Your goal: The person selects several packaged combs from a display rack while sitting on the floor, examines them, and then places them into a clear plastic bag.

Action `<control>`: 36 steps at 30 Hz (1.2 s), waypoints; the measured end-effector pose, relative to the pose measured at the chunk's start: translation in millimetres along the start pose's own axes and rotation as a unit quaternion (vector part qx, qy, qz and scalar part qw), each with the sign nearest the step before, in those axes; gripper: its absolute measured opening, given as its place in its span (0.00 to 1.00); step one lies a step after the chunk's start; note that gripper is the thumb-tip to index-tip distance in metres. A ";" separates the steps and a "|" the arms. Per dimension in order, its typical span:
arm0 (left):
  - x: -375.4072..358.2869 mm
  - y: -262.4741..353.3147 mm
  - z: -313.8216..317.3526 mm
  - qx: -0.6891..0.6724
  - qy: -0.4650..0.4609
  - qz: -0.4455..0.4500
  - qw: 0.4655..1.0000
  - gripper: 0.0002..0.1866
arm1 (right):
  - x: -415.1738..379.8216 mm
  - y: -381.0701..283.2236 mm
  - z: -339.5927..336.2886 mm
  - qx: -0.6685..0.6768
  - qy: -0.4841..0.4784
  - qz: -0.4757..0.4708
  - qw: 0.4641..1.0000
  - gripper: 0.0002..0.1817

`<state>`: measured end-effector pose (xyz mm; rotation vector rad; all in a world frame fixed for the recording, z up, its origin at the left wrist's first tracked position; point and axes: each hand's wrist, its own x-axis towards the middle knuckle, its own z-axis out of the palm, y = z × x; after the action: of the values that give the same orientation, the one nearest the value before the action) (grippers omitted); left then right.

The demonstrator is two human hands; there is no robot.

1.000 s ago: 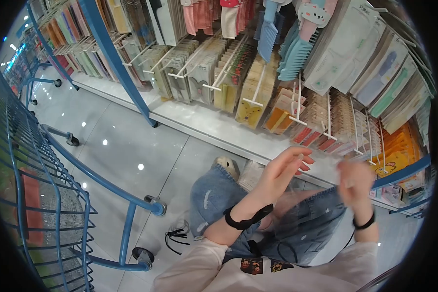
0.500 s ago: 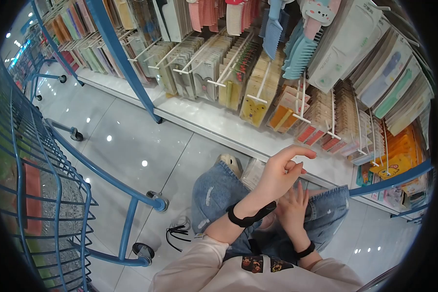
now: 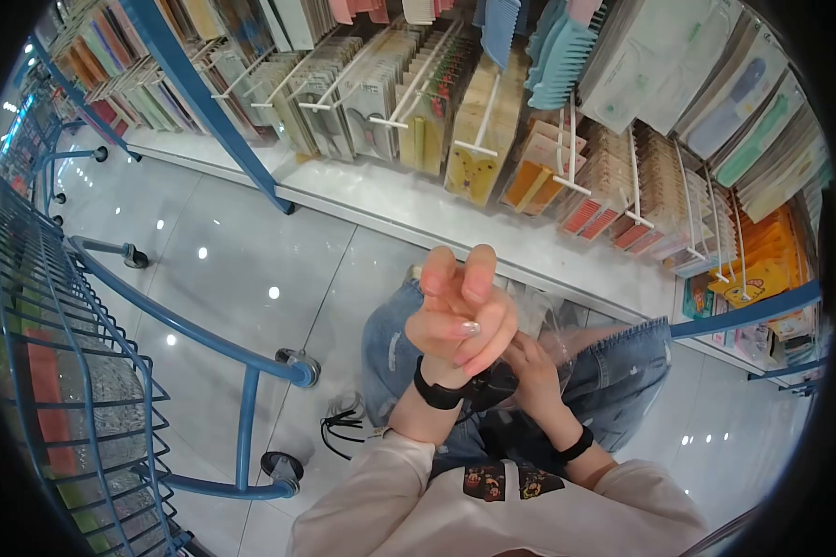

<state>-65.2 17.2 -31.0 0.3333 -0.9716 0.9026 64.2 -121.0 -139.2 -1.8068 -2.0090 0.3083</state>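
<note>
Shows, in the head view, the left hand raised above the lap at centre, with two fingertips upright and apart and the remaining fingers loosely curled toward the palm. Shows, just beside and lower, the right hand, with fingers directed toward the left hand and partly hidden; cannot tell whether clamped or apart. Places a clear plastic item just beyond the right fingers, between the hands and the white shelf base; possibly in contact with those fingers, with edges obscured by transparency. Carries a black band on the left wrist and a black strap on the right, both above bent legs in jeans. Displays yellow packs and teal combs hanging over the shelf base. Includes, at left, a blue cart on casters, with a pink item behind the basket wires.
</note>
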 end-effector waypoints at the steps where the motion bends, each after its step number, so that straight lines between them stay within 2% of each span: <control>1: 0.9 0.5 0.1 -0.004 -0.004 -0.010 1.000 0.24 | 1.2 -1.4 1.0 0.009 0.000 0.031 0.999 0.23; 2: 1.8 1.2 0.4 -0.007 -0.009 -0.020 1.000 0.24 | 2.6 -2.0 1.8 0.019 0.001 0.062 0.998 0.23; 5: 1.4 3.8 -1.5 -0.003 -0.013 -0.032 0.999 0.24 | 3.9 4.1 7.3 0.016 0.029 0.060 0.998 0.27; 8: 1.6 4.8 -2.3 0.003 -0.008 -0.032 0.999 0.24 | 2.4 14.8 15.8 0.059 0.026 0.104 0.993 0.30; 12: -0.6 2.6 -1.3 0.011 0.017 -0.016 1.000 0.24 | 7.8 12.1 13.0 -0.007 -0.004 0.083 0.997 0.29; 15: -2.0 -1.9 1.8 0.093 0.060 -0.013 0.994 0.23 | 13.2 13.4 15.3 -0.045 0.008 0.070 0.996 0.29; 18: -0.5 -10.3 2.5 0.257 0.098 -0.059 0.960 0.19 | 9.6 22.1 20.6 -0.005 0.002 0.067 0.998 0.30; 20: 3.3 -18.4 8.4 0.355 0.176 -0.137 0.908 0.16 | 6.9 43.0 34.2 0.043 -0.023 0.062 0.997 0.31; 21: 4.9 -21.9 9.5 0.398 0.214 -0.174 0.875 0.15 | 8.0 47.2 34.4 -0.008 -0.015 -0.014 1.000 0.32; 24: 8.4 -29.5 3.1 0.391 0.281 -0.236 0.844 0.13 | 13.3 52.9 28.5 0.079 -0.074 -0.015 0.994 0.30; 27: 5.1 -37.6 -0.5 0.436 0.278 -0.229 0.825 0.13 | 12.0 53.2 22.6 0.128 -0.124 0.052 0.983 0.27; 30: 1.0 -40.1 -4.1 0.442 0.267 -0.233 0.824 0.13 | 3.1 52.5 25.9 0.116 -0.073 0.021 0.990 0.24; 34: 1.4 -39.9 -4.4 0.464 0.250 -0.243 0.814 0.12 | 4.5 30.1 9.3 0.024 -0.020 0.011 0.999 0.22; 36: 2.2 -38.8 -5.0 0.480 0.246 -0.238 0.808 0.12 | 8.1 31.1 11.0 0.009 -0.028 0.008 1.000 0.22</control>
<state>-31.3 -2.0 -26.7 1.0892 0.1404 0.8813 86.5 -107.8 -161.1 -1.8229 -2.0241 0.3830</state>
